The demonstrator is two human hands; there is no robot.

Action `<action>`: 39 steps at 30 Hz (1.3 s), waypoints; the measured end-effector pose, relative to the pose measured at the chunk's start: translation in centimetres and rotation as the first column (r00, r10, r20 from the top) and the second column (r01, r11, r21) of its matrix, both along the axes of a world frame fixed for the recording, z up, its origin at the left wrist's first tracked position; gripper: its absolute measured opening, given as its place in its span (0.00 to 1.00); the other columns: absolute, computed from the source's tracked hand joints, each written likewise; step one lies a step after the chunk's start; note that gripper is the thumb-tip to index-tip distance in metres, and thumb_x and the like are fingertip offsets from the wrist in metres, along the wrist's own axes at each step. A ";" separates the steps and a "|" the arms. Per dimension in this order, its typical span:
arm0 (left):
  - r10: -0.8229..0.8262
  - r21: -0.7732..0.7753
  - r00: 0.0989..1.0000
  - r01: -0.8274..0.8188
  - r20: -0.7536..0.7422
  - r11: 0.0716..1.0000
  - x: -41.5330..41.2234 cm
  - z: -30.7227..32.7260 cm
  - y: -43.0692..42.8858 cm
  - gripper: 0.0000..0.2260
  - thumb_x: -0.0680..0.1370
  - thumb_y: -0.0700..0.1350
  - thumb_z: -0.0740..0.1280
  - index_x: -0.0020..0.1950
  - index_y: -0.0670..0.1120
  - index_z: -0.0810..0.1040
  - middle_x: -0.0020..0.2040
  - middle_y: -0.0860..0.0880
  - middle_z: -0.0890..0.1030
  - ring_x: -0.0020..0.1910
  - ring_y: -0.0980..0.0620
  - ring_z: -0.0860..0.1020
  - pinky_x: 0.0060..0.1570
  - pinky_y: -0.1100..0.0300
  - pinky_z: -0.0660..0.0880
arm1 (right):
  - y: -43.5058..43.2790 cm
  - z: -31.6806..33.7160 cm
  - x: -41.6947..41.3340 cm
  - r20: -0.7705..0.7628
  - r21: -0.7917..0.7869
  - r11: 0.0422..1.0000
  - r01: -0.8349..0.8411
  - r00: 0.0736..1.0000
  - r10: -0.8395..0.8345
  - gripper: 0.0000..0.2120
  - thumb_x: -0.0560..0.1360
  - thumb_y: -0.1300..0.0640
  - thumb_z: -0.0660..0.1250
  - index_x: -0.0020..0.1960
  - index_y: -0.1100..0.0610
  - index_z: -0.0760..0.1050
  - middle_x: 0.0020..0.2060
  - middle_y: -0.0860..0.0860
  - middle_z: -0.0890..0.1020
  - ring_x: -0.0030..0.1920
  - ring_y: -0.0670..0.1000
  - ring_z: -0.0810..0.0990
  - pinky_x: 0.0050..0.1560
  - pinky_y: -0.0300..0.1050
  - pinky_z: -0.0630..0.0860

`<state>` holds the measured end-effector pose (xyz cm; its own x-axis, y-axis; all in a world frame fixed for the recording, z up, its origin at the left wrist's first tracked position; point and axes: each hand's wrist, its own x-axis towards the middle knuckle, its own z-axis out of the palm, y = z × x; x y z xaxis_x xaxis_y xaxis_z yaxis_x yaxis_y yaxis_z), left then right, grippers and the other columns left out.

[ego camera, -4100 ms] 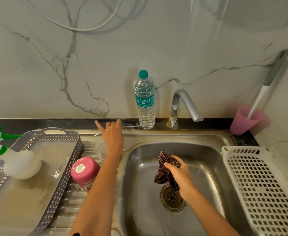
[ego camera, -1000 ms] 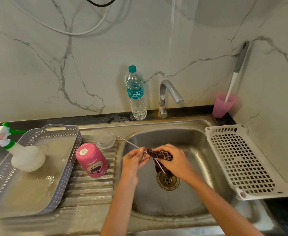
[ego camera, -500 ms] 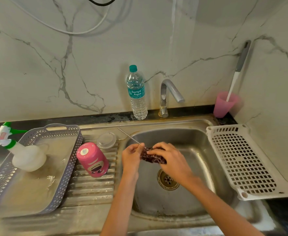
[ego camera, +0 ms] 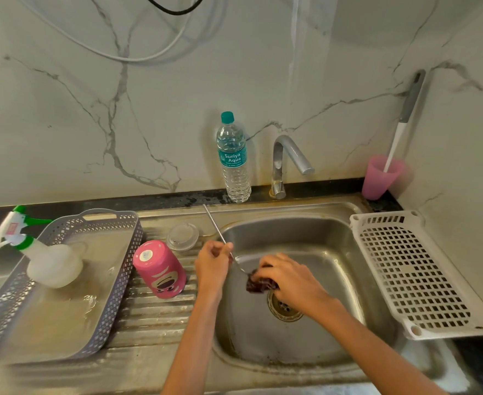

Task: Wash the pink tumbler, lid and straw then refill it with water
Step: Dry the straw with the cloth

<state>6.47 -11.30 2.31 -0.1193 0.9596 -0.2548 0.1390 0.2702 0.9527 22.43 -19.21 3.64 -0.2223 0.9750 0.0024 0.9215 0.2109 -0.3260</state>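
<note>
While pinching straw (ego camera: 212,222) mid-length with left hand (ego camera: 213,262) over sink (ego camera: 340,252), gripping dark cloth (ego camera: 259,285) round its lower end with right hand (ego camera: 290,279). Pink tumbler (ego camera: 160,269) inverted on drainboard (ego camera: 154,317) just left of hands, clear lid (ego camera: 182,236) behind it. Water bottle (ego camera: 233,158) and tap (ego camera: 287,158) along back edge.

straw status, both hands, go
Left hand pinches straw mid-length. Right hand grips dark cloth round its lower end, over sink. Nothing in the way.
</note>
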 end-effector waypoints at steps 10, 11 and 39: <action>-0.363 -0.031 0.905 0.365 -0.222 0.930 0.7 0.5 -1.1 0.04 0.79 0.40 0.66 0.45 0.46 0.77 0.36 0.48 0.80 0.34 0.52 0.80 0.41 0.53 0.80 | 2.0 2.2 0.3 -0.291 0.231 0.950 0.209 0.947 -0.137 0.20 0.72 0.61 0.70 0.60 0.44 0.77 0.54 0.43 0.75 0.56 0.44 0.73 0.51 0.41 0.76; -0.409 -0.033 0.885 0.412 -0.224 0.910 1.0 0.8 -1.5 0.04 0.79 0.40 0.66 0.46 0.47 0.79 0.36 0.48 0.81 0.34 0.54 0.80 0.40 0.56 0.80 | 2.3 2.2 -0.1 -0.273 0.233 0.953 0.193 0.954 -0.126 0.21 0.72 0.61 0.70 0.61 0.44 0.77 0.55 0.43 0.75 0.57 0.45 0.73 0.51 0.42 0.77; -0.288 0.094 0.555 0.559 -0.780 0.824 -0.1 0.2 -1.9 0.08 0.79 0.42 0.66 0.52 0.47 0.85 0.50 0.50 0.82 0.47 0.51 0.80 0.48 0.64 0.69 | 4.2 -1.4 2.5 -0.148 0.150 0.841 0.521 0.852 -0.502 0.18 0.74 0.60 0.68 0.63 0.49 0.75 0.56 0.50 0.74 0.55 0.52 0.73 0.47 0.48 0.79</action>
